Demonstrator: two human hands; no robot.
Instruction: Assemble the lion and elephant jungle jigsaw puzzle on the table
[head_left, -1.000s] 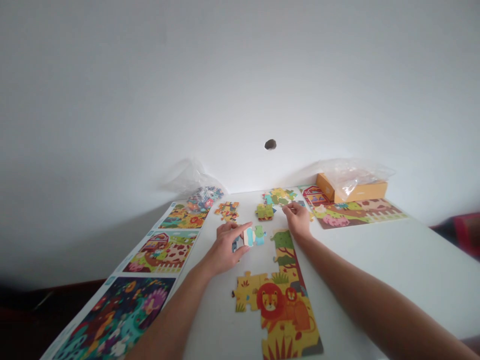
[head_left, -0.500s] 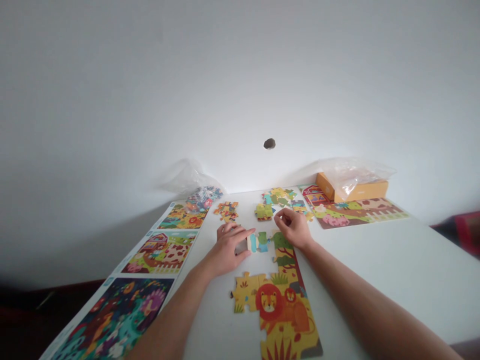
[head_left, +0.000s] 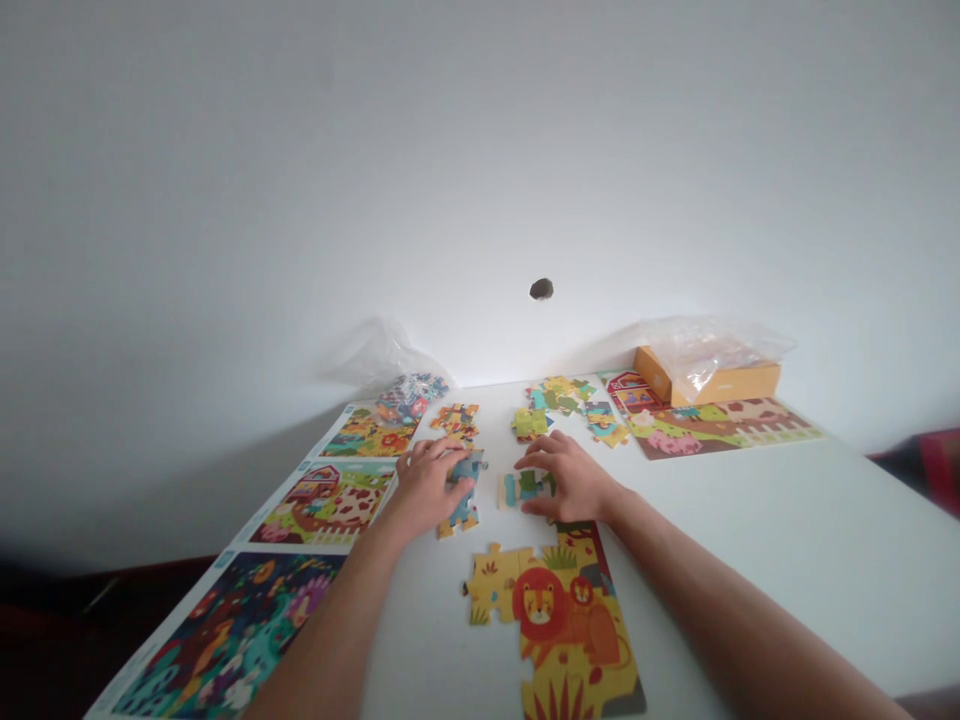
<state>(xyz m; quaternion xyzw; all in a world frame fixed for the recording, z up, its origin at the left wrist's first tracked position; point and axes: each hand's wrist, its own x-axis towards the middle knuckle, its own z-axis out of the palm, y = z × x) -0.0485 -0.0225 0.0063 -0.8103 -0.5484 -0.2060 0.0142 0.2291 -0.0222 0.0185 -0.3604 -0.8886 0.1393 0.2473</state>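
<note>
White wall (head_left: pixel 480 180) behind, bearing one rough hole (head_left: pixel 541 289); before it, a white table (head_left: pixel 750 560) laid with puzzle material. From where I stand, matters agree with the head view, the sole one supplied.

Left hand (head_left: pixel 426 490): moved leftward over the last half second, off the light-blue and green pieces (head_left: pixel 512 490). Thumb and fingers now lie apart at the blue-grey pieces (head_left: pixel 463 497), near the printed sheet (head_left: pixel 330 497). Whether it grips or merely touches, I cannot tell.

Right hand (head_left: pixel 570 478): drawn nearer from beside the stacked green pieces (head_left: pixel 529 424). Its thumb and fingers are parted about the light-blue and green pieces, covering the upper end of the joined lion section (head_left: pixel 544 600). Firmness of hold and any interlocking are hidden.

Finding: the two hands are well separated, each attending to its own pieces; in my judgement, handling of the light-blue and green pieces has passed from left to right.

Also noted: pile of loose pieces (head_left: pixel 562 393) at the rear; orange box (head_left: pixel 727 385) under clear plastic (head_left: pixel 705 350).
</note>
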